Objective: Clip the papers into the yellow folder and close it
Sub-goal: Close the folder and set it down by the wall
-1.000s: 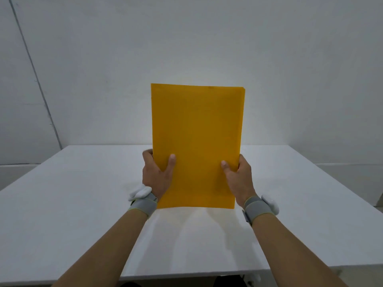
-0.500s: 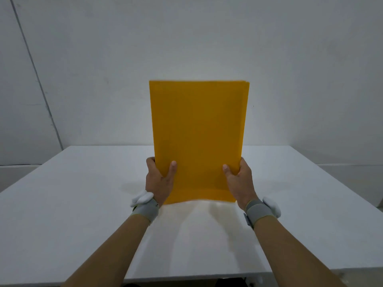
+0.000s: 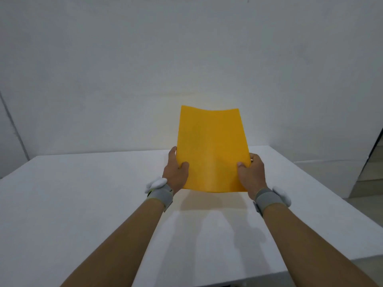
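Observation:
The yellow folder [image 3: 211, 146] is closed and held above the white table [image 3: 83, 204], leaning away from me with its top edge sagging slightly. My left hand [image 3: 176, 172] grips its lower left edge, thumb on the front. On the lower right edge my right hand [image 3: 249, 175] holds it the same way. Any papers are hidden from view; none show outside the folder.
The white table runs from the front edge back to a plain white wall [image 3: 186, 59]. Its right edge drops off near a dark opening [image 3: 373, 158] at the far right. Grey bands with white pieces sit on both wrists.
The folder has tipped back from nearly upright to leaning away and come down lower. Both hands kept their grip; the view shifted so the hands sit further right.

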A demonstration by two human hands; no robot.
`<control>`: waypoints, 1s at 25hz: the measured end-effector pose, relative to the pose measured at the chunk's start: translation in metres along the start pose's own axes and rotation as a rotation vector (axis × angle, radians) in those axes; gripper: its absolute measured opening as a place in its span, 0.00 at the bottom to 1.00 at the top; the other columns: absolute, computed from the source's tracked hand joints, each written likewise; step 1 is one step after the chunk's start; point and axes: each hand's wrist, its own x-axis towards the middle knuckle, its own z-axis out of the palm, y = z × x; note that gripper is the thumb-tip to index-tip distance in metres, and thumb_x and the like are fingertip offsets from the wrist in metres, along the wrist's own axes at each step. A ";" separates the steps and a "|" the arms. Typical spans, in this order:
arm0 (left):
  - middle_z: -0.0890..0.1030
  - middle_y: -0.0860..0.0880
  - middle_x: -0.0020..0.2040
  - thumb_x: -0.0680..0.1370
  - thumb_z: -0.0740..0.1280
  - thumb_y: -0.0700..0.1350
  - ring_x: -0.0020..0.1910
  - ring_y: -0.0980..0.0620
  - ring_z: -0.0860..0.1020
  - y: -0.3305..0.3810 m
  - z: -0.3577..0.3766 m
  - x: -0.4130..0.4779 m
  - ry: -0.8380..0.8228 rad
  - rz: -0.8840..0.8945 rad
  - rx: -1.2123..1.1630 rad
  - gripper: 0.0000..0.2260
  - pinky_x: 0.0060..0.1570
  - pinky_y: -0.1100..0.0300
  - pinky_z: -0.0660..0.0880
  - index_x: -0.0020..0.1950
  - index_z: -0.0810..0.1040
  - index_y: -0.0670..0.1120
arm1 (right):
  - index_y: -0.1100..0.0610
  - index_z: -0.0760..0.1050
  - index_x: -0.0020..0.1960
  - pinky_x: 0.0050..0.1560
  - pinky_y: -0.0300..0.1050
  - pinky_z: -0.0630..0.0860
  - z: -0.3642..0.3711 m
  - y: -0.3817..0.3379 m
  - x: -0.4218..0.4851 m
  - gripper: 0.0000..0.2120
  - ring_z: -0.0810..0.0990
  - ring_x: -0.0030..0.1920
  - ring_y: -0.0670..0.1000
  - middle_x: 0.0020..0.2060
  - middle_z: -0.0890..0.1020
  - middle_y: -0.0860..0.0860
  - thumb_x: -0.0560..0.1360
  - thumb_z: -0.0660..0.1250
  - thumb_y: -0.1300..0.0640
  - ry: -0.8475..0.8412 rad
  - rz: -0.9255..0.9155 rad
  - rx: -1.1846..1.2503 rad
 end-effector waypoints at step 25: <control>0.65 0.36 0.70 0.81 0.53 0.45 0.61 0.34 0.71 0.024 0.235 0.088 -0.011 -0.160 0.253 0.27 0.56 0.48 0.68 0.79 0.49 0.46 | 0.58 0.62 0.75 0.57 0.52 0.71 -0.113 0.045 0.172 0.28 0.73 0.64 0.62 0.67 0.72 0.58 0.76 0.61 0.62 0.037 0.155 -0.368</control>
